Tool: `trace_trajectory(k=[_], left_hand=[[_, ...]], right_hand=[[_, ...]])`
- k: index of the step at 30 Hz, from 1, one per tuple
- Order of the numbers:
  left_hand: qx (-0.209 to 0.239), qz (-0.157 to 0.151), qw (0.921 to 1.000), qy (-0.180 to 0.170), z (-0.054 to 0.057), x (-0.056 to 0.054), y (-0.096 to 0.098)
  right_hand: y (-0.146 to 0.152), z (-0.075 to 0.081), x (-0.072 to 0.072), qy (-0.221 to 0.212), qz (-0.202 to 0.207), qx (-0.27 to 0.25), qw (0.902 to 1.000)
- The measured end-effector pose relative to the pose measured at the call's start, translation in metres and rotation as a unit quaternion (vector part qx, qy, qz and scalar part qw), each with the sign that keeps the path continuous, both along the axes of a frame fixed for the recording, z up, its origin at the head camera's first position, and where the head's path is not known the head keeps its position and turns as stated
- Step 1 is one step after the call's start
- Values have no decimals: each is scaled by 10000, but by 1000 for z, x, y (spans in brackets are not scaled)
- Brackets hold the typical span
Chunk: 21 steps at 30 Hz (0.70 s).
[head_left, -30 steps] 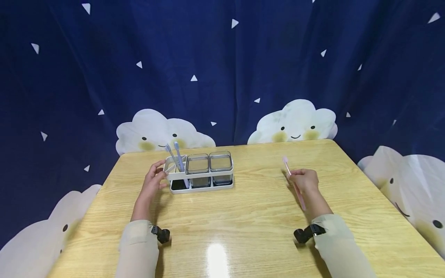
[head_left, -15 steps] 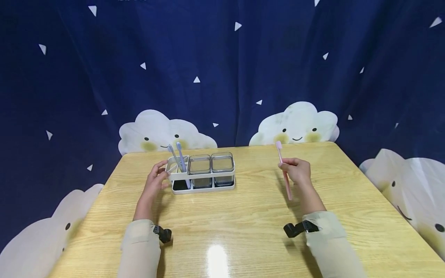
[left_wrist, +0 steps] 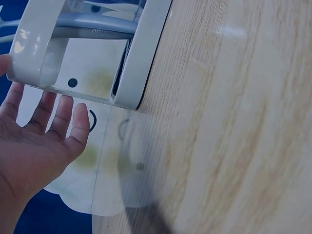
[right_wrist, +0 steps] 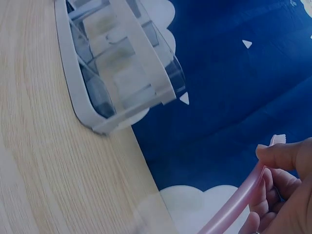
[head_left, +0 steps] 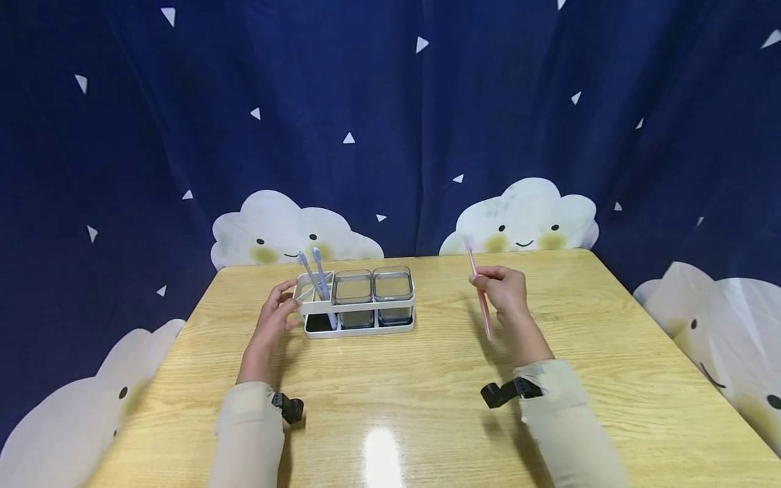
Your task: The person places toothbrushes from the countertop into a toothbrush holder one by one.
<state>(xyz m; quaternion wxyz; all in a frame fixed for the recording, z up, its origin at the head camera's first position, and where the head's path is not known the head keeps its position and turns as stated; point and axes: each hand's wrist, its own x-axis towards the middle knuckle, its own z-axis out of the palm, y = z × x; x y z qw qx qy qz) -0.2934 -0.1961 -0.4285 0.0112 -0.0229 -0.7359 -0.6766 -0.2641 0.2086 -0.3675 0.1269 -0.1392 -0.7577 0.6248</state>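
A white toothbrush holder [head_left: 366, 307] stands on the table, toward the left. Two bluish toothbrushes [head_left: 320, 271] lean in its left compartment, and two clear square cups [head_left: 354, 288] fill the others. My left hand [head_left: 272, 322] holds the holder's left end, thumb at the front of the upper rail [left_wrist: 29, 44] and fingers at its side. To the right, my right hand [head_left: 508, 291] pinches a pink toothbrush [head_left: 485, 315] above the table, its head up and handle end down. In the right wrist view, thumb and fingers grip the pink handle [right_wrist: 234, 202].
The wooden table [head_left: 390, 393] reaches back to a dark blue curtain [head_left: 378, 102] printed with white clouds and triangles. A black wrist camera [head_left: 289, 408] sits on the left wrist, another camera [head_left: 497, 394] on the right.
My right hand has raised the pink toothbrush and carried it left, toward the holder. The left hand stays at the holder's end. The head view has shifted slightly.
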Motion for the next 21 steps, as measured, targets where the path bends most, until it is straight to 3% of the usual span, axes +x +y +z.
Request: trace_trajectory(k=[6,12,21], left_hand=[[0,20,9999,104,2,-2,-1],[35,0,10000,-36,-3,0,-1],[20,71,9999,119,-2,0,2]], right_hand=[[-22,1,-8,204,224,-156,9994],[-41,-6,-6,167,399,-330,9985],[-66,-5,-9,519,460,-670,9953]])
